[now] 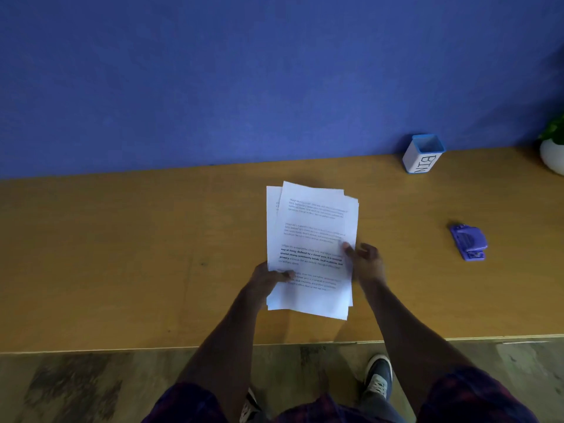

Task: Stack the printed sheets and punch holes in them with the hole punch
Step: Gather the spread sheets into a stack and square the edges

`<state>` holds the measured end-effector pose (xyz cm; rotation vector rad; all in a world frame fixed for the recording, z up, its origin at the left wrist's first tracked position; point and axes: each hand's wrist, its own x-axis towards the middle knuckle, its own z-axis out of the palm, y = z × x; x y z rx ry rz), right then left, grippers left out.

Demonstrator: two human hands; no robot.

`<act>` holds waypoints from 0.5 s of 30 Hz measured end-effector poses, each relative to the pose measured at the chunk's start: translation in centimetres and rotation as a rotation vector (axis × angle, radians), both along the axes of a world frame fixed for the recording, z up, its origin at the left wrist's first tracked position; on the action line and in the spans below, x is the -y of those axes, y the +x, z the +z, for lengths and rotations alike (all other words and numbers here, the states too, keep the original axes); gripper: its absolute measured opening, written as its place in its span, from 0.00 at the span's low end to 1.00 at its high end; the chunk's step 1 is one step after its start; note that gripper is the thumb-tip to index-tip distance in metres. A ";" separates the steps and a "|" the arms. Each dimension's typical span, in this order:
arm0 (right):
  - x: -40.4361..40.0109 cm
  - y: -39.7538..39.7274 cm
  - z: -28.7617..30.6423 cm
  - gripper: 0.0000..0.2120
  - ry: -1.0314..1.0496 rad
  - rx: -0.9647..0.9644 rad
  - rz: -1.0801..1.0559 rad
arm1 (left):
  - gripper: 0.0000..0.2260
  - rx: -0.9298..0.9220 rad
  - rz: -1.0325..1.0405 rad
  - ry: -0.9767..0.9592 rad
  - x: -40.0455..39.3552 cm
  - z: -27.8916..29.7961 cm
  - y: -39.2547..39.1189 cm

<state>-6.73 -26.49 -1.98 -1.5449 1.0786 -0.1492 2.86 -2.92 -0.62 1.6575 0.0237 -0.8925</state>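
Printed sheets [311, 251] sit in a loose pile in the middle of the wooden table [122, 254], in the view from the head camera. The pile is taller than it is wide. Its long side runs from near to far, and the far end leans a little to the right. The words face up, with their tops at the far end. The sheets are not lined up, so some corners stick out on the left and right.

The left hand [268, 280] holds the near left edge of the pile, with its thumb on top of the paper. The right hand [364, 261] pinches the right edge, with a fingertip on the top sheet.

A purple hole punch [468, 242] lies on the table, well apart to the right of the pile. No hand touches it.

A white cup with a blue rim [422, 154] stands far right by the blue wall [244, 71]. It says BIN on its side. I cannot tell if anything is in it.

A white pot with a green plant [554, 148] stands at the far right edge.
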 end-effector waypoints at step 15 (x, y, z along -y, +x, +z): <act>-0.6 5.3 8.2 0.12 0.456 0.573 0.205 | 0.20 0.171 0.068 -0.125 1.2 6.1 5.3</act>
